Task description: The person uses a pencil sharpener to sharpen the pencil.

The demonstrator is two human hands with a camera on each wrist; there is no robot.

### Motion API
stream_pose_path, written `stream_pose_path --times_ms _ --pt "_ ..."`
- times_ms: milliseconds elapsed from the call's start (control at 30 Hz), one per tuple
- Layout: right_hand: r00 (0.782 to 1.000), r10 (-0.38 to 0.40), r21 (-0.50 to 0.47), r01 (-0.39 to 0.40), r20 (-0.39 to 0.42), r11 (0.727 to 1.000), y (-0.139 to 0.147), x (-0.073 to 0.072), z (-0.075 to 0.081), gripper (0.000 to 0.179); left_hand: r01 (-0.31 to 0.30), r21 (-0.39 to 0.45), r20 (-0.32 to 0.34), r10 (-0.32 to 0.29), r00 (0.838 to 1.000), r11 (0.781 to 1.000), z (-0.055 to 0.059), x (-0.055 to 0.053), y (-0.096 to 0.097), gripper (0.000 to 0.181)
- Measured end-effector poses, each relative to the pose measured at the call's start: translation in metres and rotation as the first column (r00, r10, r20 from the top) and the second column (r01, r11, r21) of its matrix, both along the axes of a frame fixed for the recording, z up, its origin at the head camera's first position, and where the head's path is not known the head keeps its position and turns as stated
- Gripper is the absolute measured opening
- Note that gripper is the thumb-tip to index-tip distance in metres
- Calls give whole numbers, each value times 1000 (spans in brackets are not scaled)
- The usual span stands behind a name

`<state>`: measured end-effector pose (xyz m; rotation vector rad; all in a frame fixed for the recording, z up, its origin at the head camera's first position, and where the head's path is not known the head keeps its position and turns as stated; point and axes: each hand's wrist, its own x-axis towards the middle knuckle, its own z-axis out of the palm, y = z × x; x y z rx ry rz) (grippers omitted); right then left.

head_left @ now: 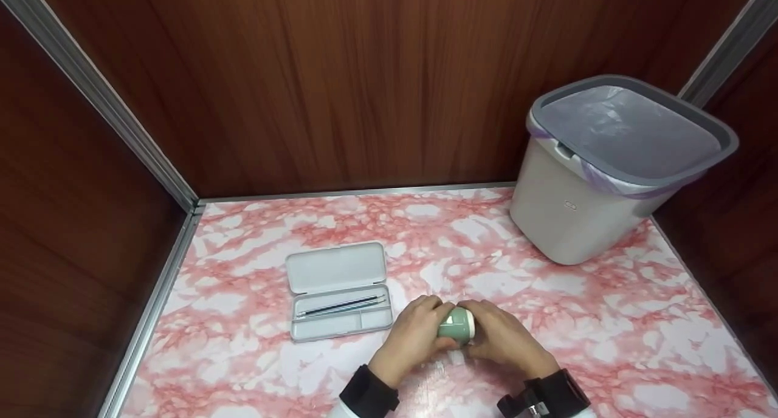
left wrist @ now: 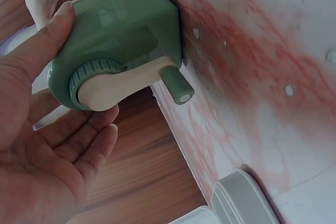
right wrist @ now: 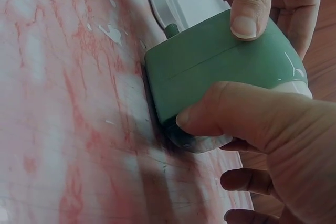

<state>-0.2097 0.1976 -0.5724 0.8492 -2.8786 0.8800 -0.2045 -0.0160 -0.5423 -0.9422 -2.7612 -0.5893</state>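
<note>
A green crank pencil sharpener stands at the front of the table, between both hands. Its cream crank arm, ending in a green knob, faces the left wrist camera. My left hand holds the sharpener's upper body, thumb on one face and fingers on the other. My right hand grips it from the opposite side. In the right wrist view, the right thumb presses at the dark, see-through drawer low on the body. The other right fingers are partly hidden behind the sharpener.
Left of the hands lies an open grey pencil case, its lid folded back, with slim pencil-like sticks in the long compartment. A grey bin with a bag liner stands at the back right. Wooden panels enclose the marbled table.
</note>
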Motion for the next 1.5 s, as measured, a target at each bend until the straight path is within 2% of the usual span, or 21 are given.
stream_pose_path --times_ms 300,633,767,967,1300,1500 --pt "1000 -5 -8 6 6 1000 2 2 -1 73 7 -14 6 -7 1000 1000 2 0 0 61" --pt "1000 -15 -35 15 14 999 4 2 -6 74 16 -11 -7 -16 1000 1000 -2 -1 1 61" --pt "998 -15 -63 18 57 998 5 1 -7 75 16 0 -1 -16 1000 1000 -2 -1 2 60" --pt "992 -25 -85 37 127 996 7 1 -10 67 9 -12 -11 -9 1000 1000 -2 -2 3 60" --pt "993 -47 -30 51 111 998 7 3 -9 65 0 -19 28 0 1000 1000 -1 0 2 61" --pt "992 -52 -39 57 113 998 5 2 -9 66 7 -23 10 -7 1000 1000 1 1 2 59"
